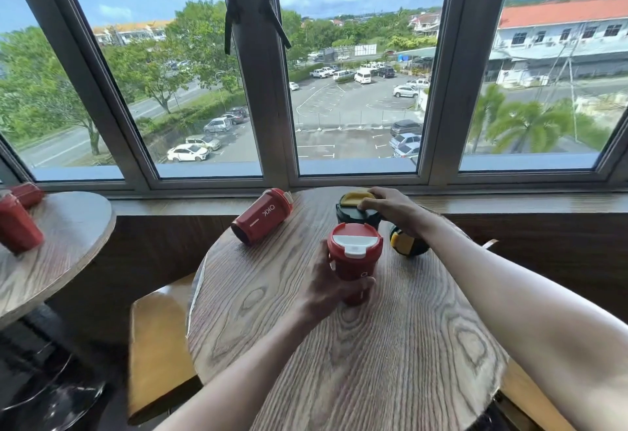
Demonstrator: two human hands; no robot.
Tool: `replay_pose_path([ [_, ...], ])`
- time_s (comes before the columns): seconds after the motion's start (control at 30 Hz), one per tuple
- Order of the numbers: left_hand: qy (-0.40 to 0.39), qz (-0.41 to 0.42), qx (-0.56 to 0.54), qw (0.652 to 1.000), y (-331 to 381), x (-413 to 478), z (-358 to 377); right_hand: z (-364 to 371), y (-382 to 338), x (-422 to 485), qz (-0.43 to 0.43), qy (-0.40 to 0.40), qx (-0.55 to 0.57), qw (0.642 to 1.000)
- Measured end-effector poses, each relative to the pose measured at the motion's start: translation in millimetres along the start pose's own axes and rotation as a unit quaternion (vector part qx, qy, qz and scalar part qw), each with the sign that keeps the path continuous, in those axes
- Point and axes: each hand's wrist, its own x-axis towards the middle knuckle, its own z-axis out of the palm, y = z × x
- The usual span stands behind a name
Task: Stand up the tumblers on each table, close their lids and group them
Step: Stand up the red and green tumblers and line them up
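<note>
On the round wooden table (356, 362) a red tumbler (355, 260) with a white lid flap stands upright, and my left hand (328, 289) is wrapped around its body. Behind it a dark green tumbler (353, 213) stands upright with its yellow flap raised; my right hand (390, 206) rests on its lid. A second red tumbler (263, 215) lies on its side at the table's far left. Another dark green and yellow tumbler (406, 243) lies on its side to the right, partly hidden under my right forearm.
A second round table (68, 237) at the left carries two red tumblers (17, 223) lying down. A yellow wooden seat (159, 339) stands between the tables. A window sill (509, 201) and windows run along the far side.
</note>
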Motion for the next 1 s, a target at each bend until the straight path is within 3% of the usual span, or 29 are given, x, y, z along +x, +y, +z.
replay_pose_path([
  [0.47, -0.008, -0.011, 0.014, 1.0, -2, -1, 8, 3, -4, -7, 0.016, 0.011, 0.013, 1.0],
  [0.6, -0.063, -0.025, 0.034, 0.997, -8, -1, 1, -2, -1, -11, 0.005, -0.011, -0.008, 1.0],
  [0.67, -0.114, -0.02, 0.081, 0.99, -8, -4, -12, -9, 3, -13, 0.002, -0.017, -0.01, 1.0],
  [0.77, -0.144, -0.014, 0.194, 0.97, -1, -2, -38, -20, 16, -15, -0.002, 0.054, 0.046, 0.998],
  [0.87, -0.048, 0.006, 0.26, 0.964, -1, 12, -65, -30, 31, -15, -0.011, 0.176, -0.009, 0.984],
  [0.93, 0.077, 0.031, 0.284, 0.955, 4, 31, -81, -33, 34, -20, 0.003, 0.159, -0.104, 0.982],
  [1.0, 0.153, 0.037, 0.32, 0.934, 12, 54, -95, -36, 37, -24, 0.031, 0.089, -0.187, 0.978],
])
